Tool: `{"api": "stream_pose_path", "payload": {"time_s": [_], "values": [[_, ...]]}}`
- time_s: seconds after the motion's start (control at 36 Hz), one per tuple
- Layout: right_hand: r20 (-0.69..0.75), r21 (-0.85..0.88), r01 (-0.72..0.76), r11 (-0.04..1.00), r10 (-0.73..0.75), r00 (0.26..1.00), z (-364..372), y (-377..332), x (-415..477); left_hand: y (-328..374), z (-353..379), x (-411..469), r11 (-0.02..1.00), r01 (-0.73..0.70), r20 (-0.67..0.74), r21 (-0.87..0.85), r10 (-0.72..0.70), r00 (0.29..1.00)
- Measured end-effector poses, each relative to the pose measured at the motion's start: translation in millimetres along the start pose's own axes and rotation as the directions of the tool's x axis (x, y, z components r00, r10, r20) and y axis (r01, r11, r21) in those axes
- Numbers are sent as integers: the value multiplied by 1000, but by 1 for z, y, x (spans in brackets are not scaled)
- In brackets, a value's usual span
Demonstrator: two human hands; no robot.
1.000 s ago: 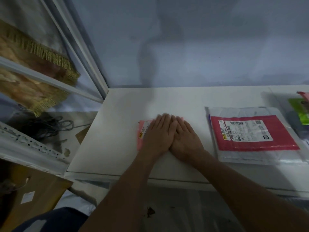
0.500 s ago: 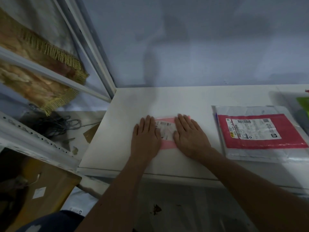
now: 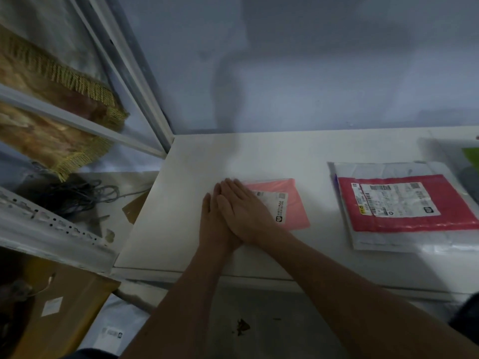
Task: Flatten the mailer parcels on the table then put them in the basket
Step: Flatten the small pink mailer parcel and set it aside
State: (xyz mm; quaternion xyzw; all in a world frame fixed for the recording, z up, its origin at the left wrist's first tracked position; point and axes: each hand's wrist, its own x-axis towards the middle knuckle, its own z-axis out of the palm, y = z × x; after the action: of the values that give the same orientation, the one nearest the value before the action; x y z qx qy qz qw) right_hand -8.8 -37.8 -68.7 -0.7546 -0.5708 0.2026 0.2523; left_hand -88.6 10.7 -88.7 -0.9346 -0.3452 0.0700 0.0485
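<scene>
Both hands sit flat on the white table [image 3: 197,161], near its left front part. The right hand [image 3: 243,211] lies across the left hand [image 3: 211,224] and covers most of its back; only the left hand's outer fingers show, on the left side. Fingers of both hands are straight and close together, pointing away from the person, palms down, gripping nothing. The right hand presses on the left part of the pink mailer [image 3: 293,203], hiding that mailer's left edge and part of its white label [image 3: 281,206]. Cannot tell whether the left hand touches the mailer or only the table just beside it. The pink mailer lies flat on the table, right half and top edge in plain view, and looks smooth. Well to the right, apart from it, a red mailer [image 3: 453,200] with a large white shipping label lies on top of a stack of white mailers [image 3: 383,167], also flat on the table. A green item [image 3: 471,156] is cut off at the far right edge. Left of the table: a fringed cloth [image 3: 51,141] behind a glass frame, dark cables [image 3: 77,195] below it, and a cardboard box [image 3: 77,301] with a small sticker at lower left. Scene is dim, label print unreadable.
</scene>
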Motion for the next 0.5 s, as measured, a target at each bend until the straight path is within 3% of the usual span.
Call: {"api": "stream_pose_path", "payload": {"time_s": [0.11,0.25,0.5], "values": [[2,-78,0,997,1,1000,-11,15,-2,1,-5,0,994,11,-10,-113,-12,1000],[-67,-317,-53,947,33,997,-16,50,-7,7,-2,2,981,77,-80,-180,-92,993],[-113,-342,-120,932,86,990,-20,57,-10,8,-1,5,970,104,-102,-221,-129,986]]}}
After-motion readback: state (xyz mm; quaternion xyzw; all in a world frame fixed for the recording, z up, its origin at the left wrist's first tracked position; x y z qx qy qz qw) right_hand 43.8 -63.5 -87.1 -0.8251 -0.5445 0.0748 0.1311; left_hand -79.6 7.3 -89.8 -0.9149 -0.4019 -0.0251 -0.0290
